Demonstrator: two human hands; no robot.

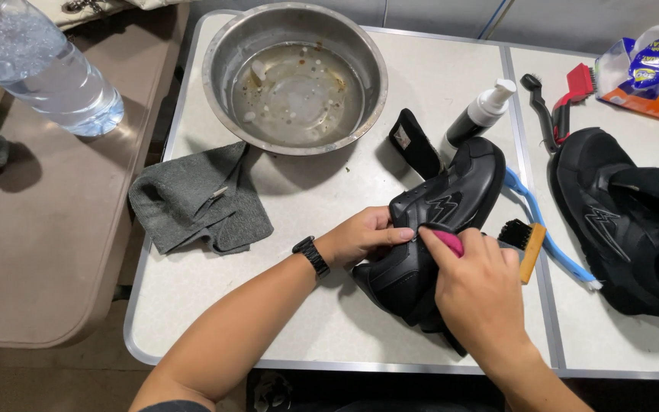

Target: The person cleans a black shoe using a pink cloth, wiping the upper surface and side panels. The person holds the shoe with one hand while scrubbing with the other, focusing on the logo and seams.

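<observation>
Two hands work on one black shoe (440, 221) near the table's (329, 320) front edge. Our left hand (360, 236) grips its side, which seems to steady it, while our right hand (482, 294) is closed round a pink pad (448, 242) pressed against the upper. Just beside lie a wooden brush (524, 243) and a blue brush (551, 236), within easy reach. Farther off sit the second shoe (627, 221), a spray bottle (478, 116), a grey cloth (196, 200) and a metal bowl (295, 76) of murky water.
</observation>
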